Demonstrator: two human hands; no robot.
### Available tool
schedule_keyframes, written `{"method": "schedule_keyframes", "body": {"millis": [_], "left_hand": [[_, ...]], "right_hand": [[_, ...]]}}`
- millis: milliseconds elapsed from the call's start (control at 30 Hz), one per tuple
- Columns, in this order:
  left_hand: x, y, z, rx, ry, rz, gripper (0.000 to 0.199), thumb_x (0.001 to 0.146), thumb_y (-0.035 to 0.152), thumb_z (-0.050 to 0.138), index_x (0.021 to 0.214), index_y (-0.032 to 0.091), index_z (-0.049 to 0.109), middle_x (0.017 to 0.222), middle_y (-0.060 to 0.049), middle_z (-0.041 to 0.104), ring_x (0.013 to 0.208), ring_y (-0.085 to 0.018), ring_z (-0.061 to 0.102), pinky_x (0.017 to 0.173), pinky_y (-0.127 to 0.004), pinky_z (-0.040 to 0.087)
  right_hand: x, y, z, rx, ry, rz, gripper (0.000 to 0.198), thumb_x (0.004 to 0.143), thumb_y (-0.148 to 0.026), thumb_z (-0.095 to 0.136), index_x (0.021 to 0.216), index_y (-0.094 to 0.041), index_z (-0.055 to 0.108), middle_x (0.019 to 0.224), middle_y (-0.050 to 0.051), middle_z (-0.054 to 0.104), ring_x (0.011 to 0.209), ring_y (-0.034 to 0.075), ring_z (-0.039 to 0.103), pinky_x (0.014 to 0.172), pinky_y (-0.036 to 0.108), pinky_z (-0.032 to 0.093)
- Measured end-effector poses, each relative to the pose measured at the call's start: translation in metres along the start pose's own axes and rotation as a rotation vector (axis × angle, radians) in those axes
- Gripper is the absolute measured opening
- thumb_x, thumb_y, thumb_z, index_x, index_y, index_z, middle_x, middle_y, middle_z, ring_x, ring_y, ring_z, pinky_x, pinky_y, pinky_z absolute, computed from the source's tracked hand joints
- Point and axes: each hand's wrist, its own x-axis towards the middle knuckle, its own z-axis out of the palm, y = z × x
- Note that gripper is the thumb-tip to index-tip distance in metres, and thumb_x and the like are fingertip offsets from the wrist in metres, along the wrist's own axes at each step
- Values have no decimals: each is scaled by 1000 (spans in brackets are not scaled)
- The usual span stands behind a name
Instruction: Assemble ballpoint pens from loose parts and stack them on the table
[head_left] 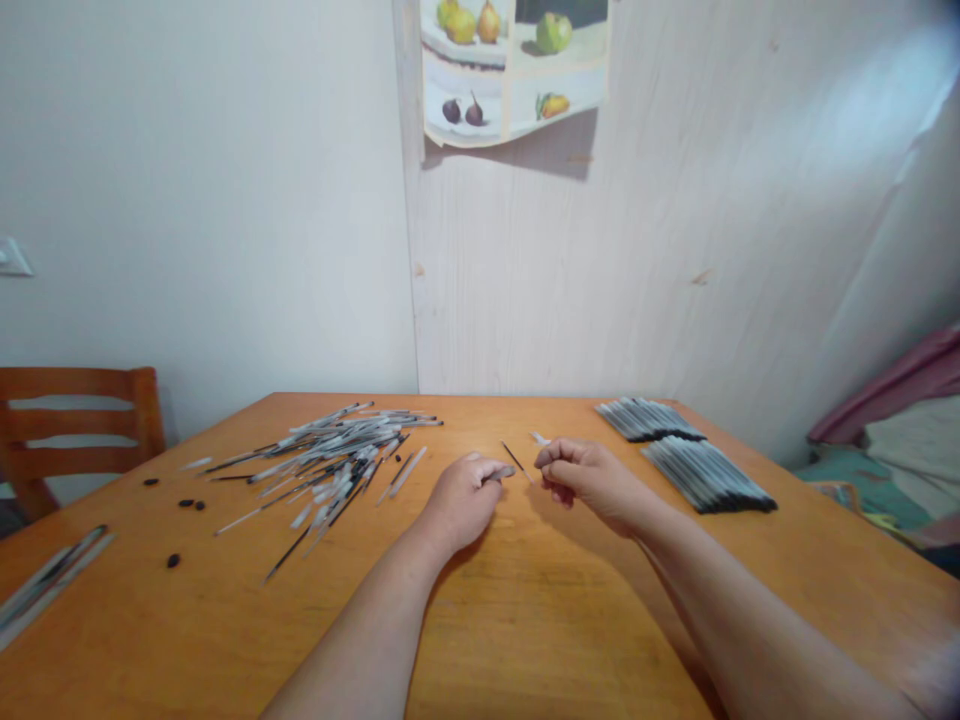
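Note:
My left hand (471, 497) is over the middle of the table, its thumb and fingers pressed together around something small and dark that I cannot make out. Just to its right is my right hand (581, 478), fingers curled in a pinch; what they hold, if anything, is hidden. Between the two hands lies a thin dark pen refill (517, 460), pointing away at a slant. A small whitish piece (538, 438) shows beyond the right fingertips, and whether it touches them is unclear.
A loose heap of pen refills and clear pen barrels (330, 455) spreads at the left, with several black caps (174, 561) nearby. Long strips (56, 580) lie at the left edge. Two neat rows of black-ended pens (709, 475) lie at the right. A wooden chair (82, 428) stands beyond.

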Motion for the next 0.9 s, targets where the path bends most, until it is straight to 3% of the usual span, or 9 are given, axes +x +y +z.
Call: {"method": "schedule_keyframes", "body": {"millis": [100, 233, 467, 900], "left_hand": [[0, 1, 0, -22, -11, 4, 30, 81, 14, 47, 94, 21, 73, 89, -4, 67, 87, -17, 59, 78, -27, 43], [0, 5, -1, -16, -15, -8, 27, 81, 14, 47, 88, 19, 72, 84, -4, 66, 84, -17, 58, 75, -26, 42], [0, 6, -3, -41, -22, 12, 27, 80, 12, 45, 85, 18, 71, 82, -3, 65, 83, -16, 57, 73, -26, 40], [1, 1, 1, -81, -45, 17, 28, 79, 13, 44, 85, 19, 71, 82, -3, 64, 83, -17, 56, 73, -26, 38]], "right_hand": [[-1, -3, 8, 120, 0, 7, 13, 75, -25, 60, 85, -17, 59, 72, 1, 65, 60, 11, 59, 57, 24, 46], [-1, -1, 15, 119, 13, -28, 16, 78, -29, 63, 87, -17, 60, 77, 3, 67, 69, 14, 63, 67, 28, 49], [3, 4, 19, -38, 53, -170, 15, 79, -32, 64, 84, -17, 64, 70, 0, 61, 62, 11, 54, 62, 26, 43], [3, 4, 23, -32, 35, -185, 12, 78, -29, 64, 83, -18, 64, 68, -1, 59, 61, 11, 52, 60, 27, 41]]}}
